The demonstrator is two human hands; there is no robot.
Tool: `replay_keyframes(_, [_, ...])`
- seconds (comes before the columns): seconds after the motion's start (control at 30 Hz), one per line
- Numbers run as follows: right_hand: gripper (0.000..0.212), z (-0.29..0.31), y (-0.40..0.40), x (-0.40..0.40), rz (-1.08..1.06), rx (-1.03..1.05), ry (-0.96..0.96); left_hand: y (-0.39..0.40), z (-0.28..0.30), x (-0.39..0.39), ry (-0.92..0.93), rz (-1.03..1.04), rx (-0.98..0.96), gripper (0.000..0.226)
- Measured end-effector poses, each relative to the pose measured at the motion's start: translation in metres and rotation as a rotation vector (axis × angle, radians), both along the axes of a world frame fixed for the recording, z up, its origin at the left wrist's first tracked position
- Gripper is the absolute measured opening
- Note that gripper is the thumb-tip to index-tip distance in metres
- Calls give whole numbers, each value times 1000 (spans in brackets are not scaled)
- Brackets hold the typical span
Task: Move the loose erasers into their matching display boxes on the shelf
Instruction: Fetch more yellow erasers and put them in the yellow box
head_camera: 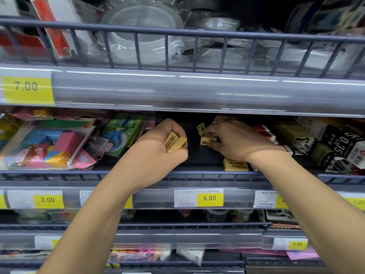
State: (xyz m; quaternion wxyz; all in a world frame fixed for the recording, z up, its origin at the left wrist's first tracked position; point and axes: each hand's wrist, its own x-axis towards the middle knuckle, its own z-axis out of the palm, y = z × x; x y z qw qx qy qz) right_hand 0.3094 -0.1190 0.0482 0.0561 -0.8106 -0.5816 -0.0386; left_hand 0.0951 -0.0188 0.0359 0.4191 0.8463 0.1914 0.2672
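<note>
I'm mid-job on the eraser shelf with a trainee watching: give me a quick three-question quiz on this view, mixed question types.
1. True or false: the left hand holds small yellow rectangular erasers.
2. Which printed price sits on the yellow price label on the grey shelf rail between the forearms? A) 7.00 B) 5.00 C) 3.00
3. Fill in: a loose pale yellow eraser block lies on the shelf just below the ____ hand.

Key: 1 true; 2 B; 3 right. The right hand also pinches yellow wrapped erasers.
</note>
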Motion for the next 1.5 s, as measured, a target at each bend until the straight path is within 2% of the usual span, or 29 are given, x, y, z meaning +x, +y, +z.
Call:
replay_keyframes(0.1, [35,0,3,-3,3,-14,-34,-1,0,1,-11,15,1,24])
replay_keyframes(0.2, [15,1,0,-4,19,49,26,0,-2,4,-32,45,13,21])
replay_keyframes(0.27, [9,3,-4,-6,26,163,255,1,-3,5,-61,52,-28,17])
replay_keyframes(0.4, [23,13,-17,-23,101,364,1090,1,-4,4,-90,51,-95,11])
replay_keyframes(0.47, [32,16,-21,-33,179,386,1285,-1,-3,4,-92,34,-97,11])
replay_keyframes(0.57, [33,18,-22,-43,208,433,1362,-2,-1,2,-79,-18,-106,20])
replay_keyframes(0.7, [28,18,-24,-48,205,454,1314,0,0,-2,-94,-96,-162,35])
replay_keyframes(0.93, [20,15,-23,-47,258,443,1212,0,7,-3,-61,-131,-163,43])
replay_keyframes(1.13, [14,16,-29,-39,209,411,1086,-1,7,6,-69,-88,-265,33])
replay_keyframes(1.2, [15,23,-35,-27,103,364,920,-1,7,7,-69,-79,-270,31])
replay_keyframes(1.3, [7,30,-44,-4,-48,237,521,-1,6,9,-79,-66,-272,34])
replay_keyframes(1.37, [5,29,-48,7,-122,108,373,-3,7,11,-76,-59,-254,39])
replay_keyframes(1.5, [25,25,-46,13,-121,-32,144,-7,8,15,-65,-40,-201,36])
